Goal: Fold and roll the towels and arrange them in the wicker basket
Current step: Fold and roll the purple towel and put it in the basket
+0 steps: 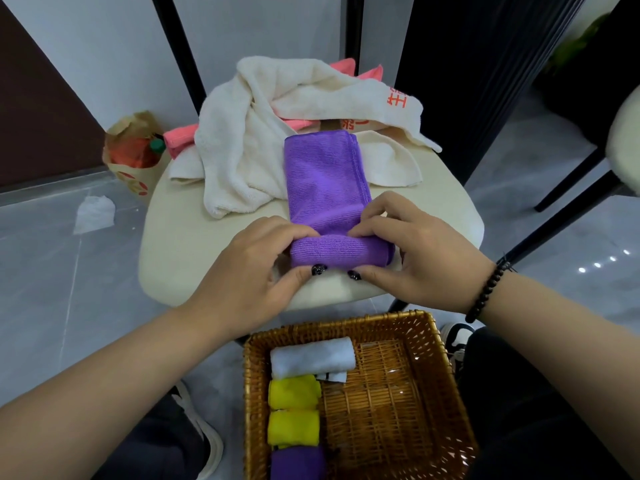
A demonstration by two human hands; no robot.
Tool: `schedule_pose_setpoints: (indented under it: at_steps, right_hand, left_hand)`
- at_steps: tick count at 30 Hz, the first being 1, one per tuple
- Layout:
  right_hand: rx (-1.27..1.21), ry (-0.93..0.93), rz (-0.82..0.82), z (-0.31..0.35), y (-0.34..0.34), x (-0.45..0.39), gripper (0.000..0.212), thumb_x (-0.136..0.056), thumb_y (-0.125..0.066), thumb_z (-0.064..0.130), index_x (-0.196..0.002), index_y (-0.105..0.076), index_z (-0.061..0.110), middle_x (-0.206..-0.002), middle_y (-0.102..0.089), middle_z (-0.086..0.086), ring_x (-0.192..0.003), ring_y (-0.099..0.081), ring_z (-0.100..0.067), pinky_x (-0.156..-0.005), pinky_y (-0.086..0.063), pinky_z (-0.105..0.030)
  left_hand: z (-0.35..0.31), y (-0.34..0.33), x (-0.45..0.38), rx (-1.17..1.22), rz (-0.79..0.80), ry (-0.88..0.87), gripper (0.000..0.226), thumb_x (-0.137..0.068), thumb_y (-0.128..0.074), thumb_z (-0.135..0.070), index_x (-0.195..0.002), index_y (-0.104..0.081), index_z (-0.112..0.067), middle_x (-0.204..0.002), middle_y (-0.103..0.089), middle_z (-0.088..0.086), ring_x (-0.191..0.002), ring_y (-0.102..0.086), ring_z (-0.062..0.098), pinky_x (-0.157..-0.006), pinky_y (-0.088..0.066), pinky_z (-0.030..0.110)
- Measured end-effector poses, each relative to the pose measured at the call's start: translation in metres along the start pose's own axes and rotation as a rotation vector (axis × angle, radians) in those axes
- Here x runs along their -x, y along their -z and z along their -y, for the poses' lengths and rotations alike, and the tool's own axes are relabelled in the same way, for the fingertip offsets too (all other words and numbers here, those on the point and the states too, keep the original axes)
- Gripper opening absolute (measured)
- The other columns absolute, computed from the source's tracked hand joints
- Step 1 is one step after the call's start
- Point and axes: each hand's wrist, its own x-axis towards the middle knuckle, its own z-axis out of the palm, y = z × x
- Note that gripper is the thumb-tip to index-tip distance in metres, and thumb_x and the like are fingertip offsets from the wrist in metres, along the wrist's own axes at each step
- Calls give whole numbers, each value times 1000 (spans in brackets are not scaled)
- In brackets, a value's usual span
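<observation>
1. Nearest the camera, the wicker basket (446, 386) sits on the floor with four rolls lined up along its left side: a white rolled towel (311, 356), two yellow rolled towels (293, 393) and a purple rolled towel (297, 462) at the bottom edge; the right half shows bare weave

2. Up on the cream tabletop (180, 237), both hands are on the job! The left hand (252, 271) and the right hand (412, 261) curl their fingers (301, 232) over the near end of the purple microfibre towel (325, 178), thumbs tucked under the front, gripping the started roll

3. The rest of that purple strip lies folded flat, running away from the hands towards the pile behind

4. Handling call: light, soft, floppy cloth with a grippy nap, so it should roll easily but slacken if let go. Best hold looks like both outer ends of the roll, thumbs under, pushing evenly so it doesn't cone

5. Beyond it, a crumpled cream towel (242, 140) with orange lettering is heaped over a pink towel (180, 136), both waiting

6. Farthest left, on the floor, a paper bag (128, 168) and a scrap of white tissue (94, 213)
</observation>
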Motion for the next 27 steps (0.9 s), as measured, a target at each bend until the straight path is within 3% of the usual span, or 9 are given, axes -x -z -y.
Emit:
schedule_pose_setpoints:
  at_steps: [6,10,12,15,19,24,27]
  right_hand:
    - [-18,-59,44,0,2,-2,53,-83,-46,54,-118,-62,19,-103,-52,9,-87,-55,-11,-72,-54,-36]
    - [7,-114,59,2,1,-2,66,-82,-42,58,-132,-53,17,-110,-55,2,-92,-56,-15,-76,-53,-35]
    - [95,-74,34,4,-2,1,64,-82,-46,55,-131,-55,14,-113,-54,-5,-93,-55,-19,-75,-53,-35]
    - [336,17,-27,5,-6,4,54,-84,-53,48,-124,-61,13,-127,-53,-11,-111,-51,-29,-90,-45,-41]
    - [388,72,44,5,-5,6,54,-88,-46,46,-129,-59,12,-129,-60,-5,-119,-56,-24,-98,-44,-41]
    - [367,-58,102,4,-5,6,60,-84,-44,54,-127,-61,15,-128,-63,-1,-124,-54,-25,-102,-41,-42]
    - [344,-133,135,3,-2,3,67,-80,-42,63,-127,-61,19,-131,-61,1,-131,-48,-29,-107,-36,-49]
  left_hand:
    - [2,-3,-4,-10,-34,13,42,-84,-60,-33,-114,-67,-6,-111,-51,3,-105,-51,16,-96,-35,13]
    - [3,-3,-3,-44,19,-22,41,-87,-57,-33,-118,-63,-7,-125,-57,5,-116,-52,16,-101,-39,24]
    - [4,-3,-1,-73,59,-46,43,-89,-55,-35,-124,-58,-11,-129,-58,1,-120,-52,15,-101,-38,27]
    - [5,-2,1,-135,83,-113,46,-89,-53,-34,-127,-56,-8,-131,-59,6,-123,-51,17,-104,-36,29]
    - [5,0,-1,-190,141,-127,46,-90,-48,-35,-128,-53,-10,-138,-56,6,-129,-47,16,-110,-31,33]
    - [6,-2,-2,-235,116,-210,39,-91,-52,-28,-122,-58,-4,-145,-48,11,-135,-44,23,-111,-34,41]
    - [6,-1,-3,-268,66,-310,34,-91,-57,-22,-115,-63,1,-135,-56,15,-126,-52,27,-105,-41,42]
